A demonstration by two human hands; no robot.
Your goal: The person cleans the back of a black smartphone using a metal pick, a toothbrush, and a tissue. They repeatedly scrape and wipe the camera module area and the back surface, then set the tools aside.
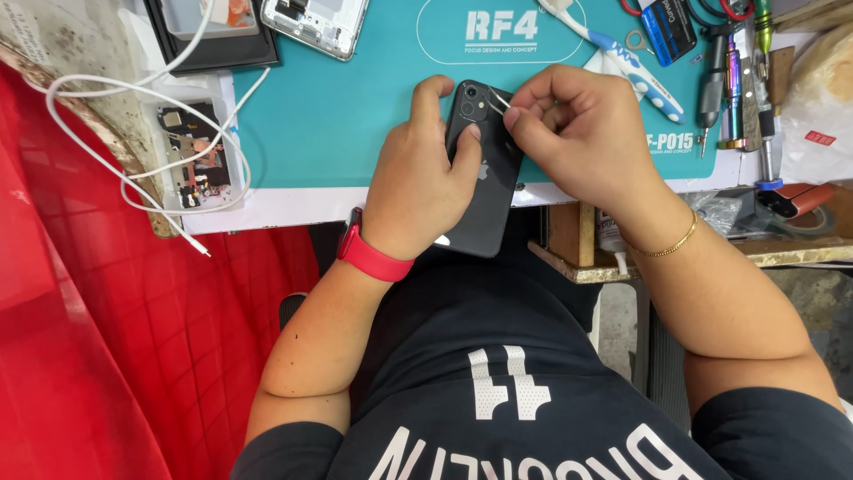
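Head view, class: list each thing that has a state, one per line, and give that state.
Black phone: face down, back up, overhanging the mat edge.
Left hand: grip shut on phone.
Right hand: pinching tweezers at the camera corner.
White cable: loose, tangled.
Toothbrush: lying flat.

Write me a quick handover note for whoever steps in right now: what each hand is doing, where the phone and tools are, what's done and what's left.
Left hand: grips the black phone, back side up, on the teal mat's near edge.
Right hand: pinches thin tweezers, tips at the camera corner.
Nearby: screwdrivers at the mat's right, a toothbrush behind the hands, a white cable at left.
Done: phone back looks whole, still on.
Left: the work at the camera corner; what the tips hold is too small to tell.
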